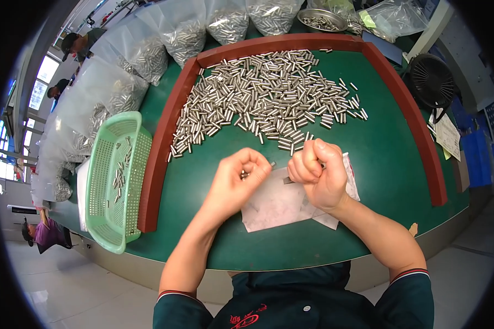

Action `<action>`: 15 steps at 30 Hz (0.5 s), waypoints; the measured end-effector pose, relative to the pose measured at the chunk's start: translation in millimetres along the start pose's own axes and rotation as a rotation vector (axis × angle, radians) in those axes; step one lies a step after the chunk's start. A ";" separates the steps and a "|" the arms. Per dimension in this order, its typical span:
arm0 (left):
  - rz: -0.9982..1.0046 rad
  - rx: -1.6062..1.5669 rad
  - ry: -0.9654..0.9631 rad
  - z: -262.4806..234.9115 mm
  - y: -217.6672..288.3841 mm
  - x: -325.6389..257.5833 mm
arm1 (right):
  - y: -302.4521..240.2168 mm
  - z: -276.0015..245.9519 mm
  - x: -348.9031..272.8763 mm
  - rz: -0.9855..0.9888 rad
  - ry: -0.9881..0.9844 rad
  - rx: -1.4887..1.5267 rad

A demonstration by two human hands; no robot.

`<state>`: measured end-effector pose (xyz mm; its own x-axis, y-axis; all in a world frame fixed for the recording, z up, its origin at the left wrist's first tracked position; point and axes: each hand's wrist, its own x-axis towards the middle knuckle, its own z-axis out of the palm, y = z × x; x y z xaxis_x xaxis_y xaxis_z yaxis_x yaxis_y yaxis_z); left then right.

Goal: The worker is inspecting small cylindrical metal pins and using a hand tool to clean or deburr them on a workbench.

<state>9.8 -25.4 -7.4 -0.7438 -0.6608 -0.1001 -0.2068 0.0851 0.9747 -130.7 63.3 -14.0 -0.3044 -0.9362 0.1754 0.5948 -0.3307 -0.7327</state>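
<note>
Green basket [116, 241] on the left, left hand [235, 180] curled around metal pins [245, 175], one pin [273, 164] jutting rightward from its fingertips, pin pile [263, 93] beyond at mixed angles, grey piece [288, 180] aligned left-right beside the right hand [323, 174], closed in a fist, contents hidden

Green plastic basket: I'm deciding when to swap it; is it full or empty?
Neither: the green plastic basket holds only a loose scatter of metal pins, with much of its floor bare.
</note>
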 end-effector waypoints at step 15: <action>-0.083 -0.776 0.039 -27.7 -18.3 18.1 | 0.8 0.9 -1.9 0.020 0.010 -0.010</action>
<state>17.7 -59.6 -21.5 -0.7192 -0.6695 -0.1858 0.2539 -0.5021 0.8267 -129.0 64.7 -14.4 -0.3001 -0.9414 0.1539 0.5933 -0.3106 -0.7426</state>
